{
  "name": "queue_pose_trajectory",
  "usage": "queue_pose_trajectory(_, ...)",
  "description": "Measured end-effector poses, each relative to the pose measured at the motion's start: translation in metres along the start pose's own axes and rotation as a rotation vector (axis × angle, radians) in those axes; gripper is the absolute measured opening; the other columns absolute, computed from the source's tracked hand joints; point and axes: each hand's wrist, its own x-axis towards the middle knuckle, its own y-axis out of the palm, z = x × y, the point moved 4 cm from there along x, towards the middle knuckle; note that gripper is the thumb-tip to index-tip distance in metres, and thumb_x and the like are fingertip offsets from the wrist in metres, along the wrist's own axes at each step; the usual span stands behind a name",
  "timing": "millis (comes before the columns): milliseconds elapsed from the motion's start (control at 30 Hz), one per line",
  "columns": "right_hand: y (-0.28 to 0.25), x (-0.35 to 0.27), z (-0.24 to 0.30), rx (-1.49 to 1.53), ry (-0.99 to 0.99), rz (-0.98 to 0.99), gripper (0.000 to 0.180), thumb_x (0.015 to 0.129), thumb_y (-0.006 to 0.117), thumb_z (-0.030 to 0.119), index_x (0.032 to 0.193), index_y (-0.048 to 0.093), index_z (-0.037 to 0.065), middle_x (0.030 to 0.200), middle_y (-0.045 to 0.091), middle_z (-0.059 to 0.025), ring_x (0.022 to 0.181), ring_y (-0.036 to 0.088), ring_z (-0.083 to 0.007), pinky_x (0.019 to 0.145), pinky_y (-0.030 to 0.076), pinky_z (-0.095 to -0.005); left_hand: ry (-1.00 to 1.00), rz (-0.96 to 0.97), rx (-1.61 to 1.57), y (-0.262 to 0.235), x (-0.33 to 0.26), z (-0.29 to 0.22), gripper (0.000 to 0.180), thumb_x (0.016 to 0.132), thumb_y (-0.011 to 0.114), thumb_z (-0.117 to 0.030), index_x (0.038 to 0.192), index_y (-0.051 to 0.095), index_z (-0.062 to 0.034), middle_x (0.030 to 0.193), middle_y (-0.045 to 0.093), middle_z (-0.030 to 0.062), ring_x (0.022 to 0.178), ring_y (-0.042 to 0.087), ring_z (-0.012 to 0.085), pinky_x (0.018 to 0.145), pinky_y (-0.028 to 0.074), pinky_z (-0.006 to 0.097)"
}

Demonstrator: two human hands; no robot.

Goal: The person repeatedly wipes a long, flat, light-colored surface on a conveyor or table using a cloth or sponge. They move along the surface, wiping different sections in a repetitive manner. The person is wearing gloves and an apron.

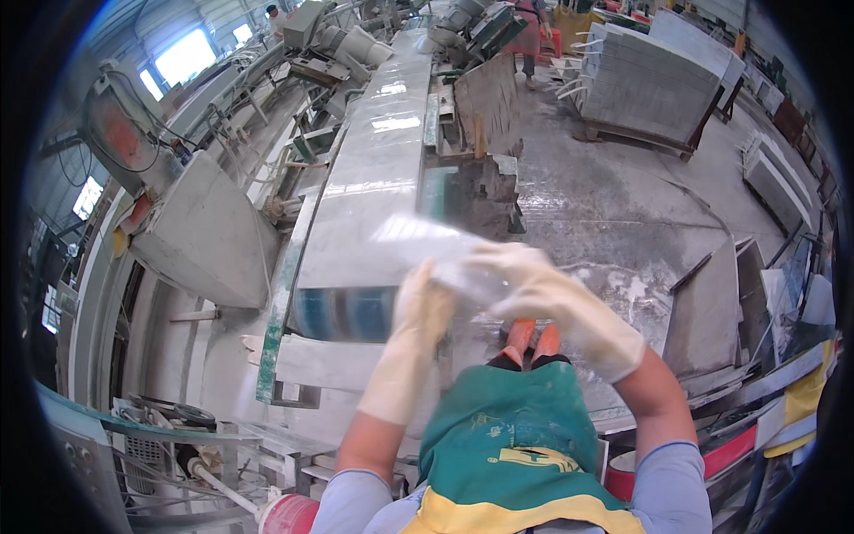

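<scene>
Both my hands wear long cream rubber gloves and are at the near end of a conveyor. Between them is a pale, glossy flat tile, tilted and smeared by motion. My left hand grips its near left side, fingers pointing up along the edge. At the tile's right side, my right hand is closed around the edge, its fingertips partly blurred. The tile hangs over the right side of the grey conveyor belt; whether it touches the belt I cannot tell. Below the belt's end shows a blue roller.
Green-edged rails flank the belt, which runs away to machinery at the back. A stack of grey slabs stands far right, with leaning panels nearer. A person in a red apron stands in the distance.
</scene>
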Motion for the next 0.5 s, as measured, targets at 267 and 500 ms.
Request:
queue_pose_trajectory(267, 0.076, 0.064, 0.003, -0.513, -0.268, 0.010, 0.073, 0.076, 0.071, 0.045, 0.139, 0.047, 0.019, 0.149, 0.039, -0.0166, 0.139, 0.034, -0.0368, 0.115, 0.026, -0.0445, 0.481, -0.663, 0.159, -0.119, -0.077, -0.123, 0.033, 0.093, 0.053, -0.001, 0.125, 0.045, -0.0003, 0.120, 0.058, 0.0158, 0.107, 0.061, 0.0315, 0.096, 0.053, 0.046)
queue_pose_trajectory(500, 0.000, -0.092, -0.186, -0.418, 0.301, -0.298, 0.057, 0.079, 0.068, 0.033, 0.131, 0.055, 0.015, 0.140, 0.049, -0.0181, 0.132, 0.043, -0.0363, 0.110, 0.035, -0.0443, 0.476, -0.797, 0.054, -0.180, -0.076, -0.132, 0.027, 0.092, 0.053, 0.001, 0.118, 0.050, -0.0025, 0.117, 0.059, 0.0141, 0.105, 0.062, 0.0327, 0.093, 0.054, 0.048)
